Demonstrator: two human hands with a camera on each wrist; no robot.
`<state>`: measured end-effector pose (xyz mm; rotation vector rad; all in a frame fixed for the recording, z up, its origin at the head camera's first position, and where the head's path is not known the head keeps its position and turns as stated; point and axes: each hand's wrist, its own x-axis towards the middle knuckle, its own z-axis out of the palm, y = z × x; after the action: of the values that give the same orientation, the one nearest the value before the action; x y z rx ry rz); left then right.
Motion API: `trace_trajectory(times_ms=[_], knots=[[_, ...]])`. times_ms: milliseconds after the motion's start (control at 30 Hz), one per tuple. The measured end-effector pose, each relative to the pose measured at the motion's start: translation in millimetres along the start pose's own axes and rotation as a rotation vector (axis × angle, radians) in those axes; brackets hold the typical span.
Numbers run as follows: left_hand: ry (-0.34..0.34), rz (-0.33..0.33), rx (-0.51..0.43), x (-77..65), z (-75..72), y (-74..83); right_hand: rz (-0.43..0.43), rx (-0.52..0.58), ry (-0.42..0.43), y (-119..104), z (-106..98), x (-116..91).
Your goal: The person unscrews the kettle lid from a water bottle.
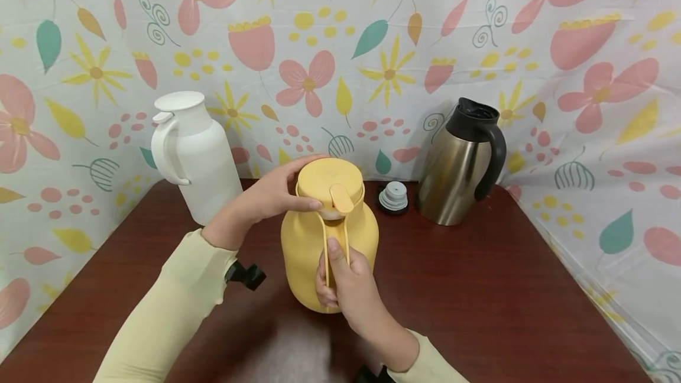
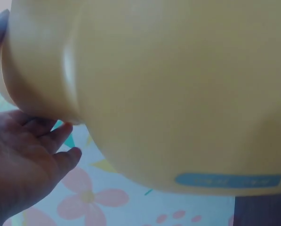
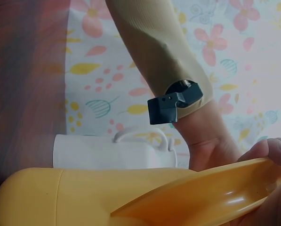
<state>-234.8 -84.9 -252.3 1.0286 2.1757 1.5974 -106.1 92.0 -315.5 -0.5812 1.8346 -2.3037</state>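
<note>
A yellow thermos jug [image 1: 300,253] stands upright on the table in front of me. My left hand [image 1: 268,194] holds its round lid [image 1: 321,175], thumb along the near side and fingers reaching round the back. In the left wrist view the jug's body [image 2: 178,94] fills most of the picture, and the left hand [image 2: 27,165] spreads around its neck end. My right hand [image 1: 353,288] grips the handle, its thumb lying on top near the lid's lever [image 1: 341,198]. The right wrist view shows the handle [image 3: 215,197] close up, with the gripping fingers partly cut off.
A white thermos jug [image 1: 204,158] stands at the back left. At the back right are a steel thermos jug [image 1: 447,176] with a black top and handle, and a grey-white stopper [image 1: 395,195] on a black base. A floral cloth [image 1: 319,34] hangs behind the dark wooden table [image 1: 479,288].
</note>
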Motion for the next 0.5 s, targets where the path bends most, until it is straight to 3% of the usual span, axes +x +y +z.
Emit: trace_trajectory(times_ms=[133,333,500], knots=[[0.098,-0.025,0.035,-3.9,5.6,3.1,0.005,0.009,-0.009,0.3,-0.5,-0.6],[0.201,-0.017,-0.012,-5.9,14.7,-1.1,-0.004,0.024,-0.018,1.1,-1.3,0.2],[0.244,0.015,-0.064,-6.0,18.0,-7.3,-0.016,0.027,-0.027,1.9,-1.9,1.3]])
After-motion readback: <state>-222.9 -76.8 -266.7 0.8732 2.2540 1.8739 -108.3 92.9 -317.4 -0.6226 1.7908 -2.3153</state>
